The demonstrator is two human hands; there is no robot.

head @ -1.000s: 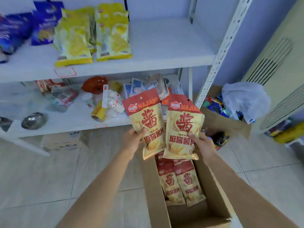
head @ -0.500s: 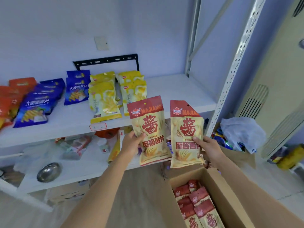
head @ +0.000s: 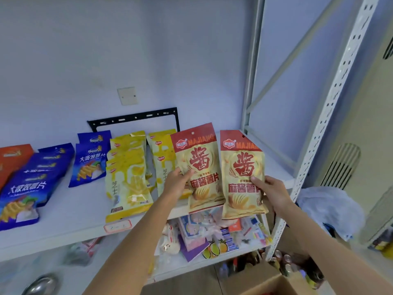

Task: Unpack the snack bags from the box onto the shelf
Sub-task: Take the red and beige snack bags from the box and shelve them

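Snack bags, one in left hand [head: 177,184] grip [head: 198,165], one in right hand [head: 271,191] grip [head: 242,173], are now hovering over the shelf [head: 80,211], raised from the box [head: 274,284]; placing beside yellow bags [head: 127,175] looks next.

The shelf [head: 274,165] has bare white surface to the right of the yellow bags [head: 129,177], running to the back corner. That patch is bounded by the wall behind and the perforated upright post [head: 331,107] at the right. Left of the yellow bags, blue bags [head: 90,162] crowd the surface.
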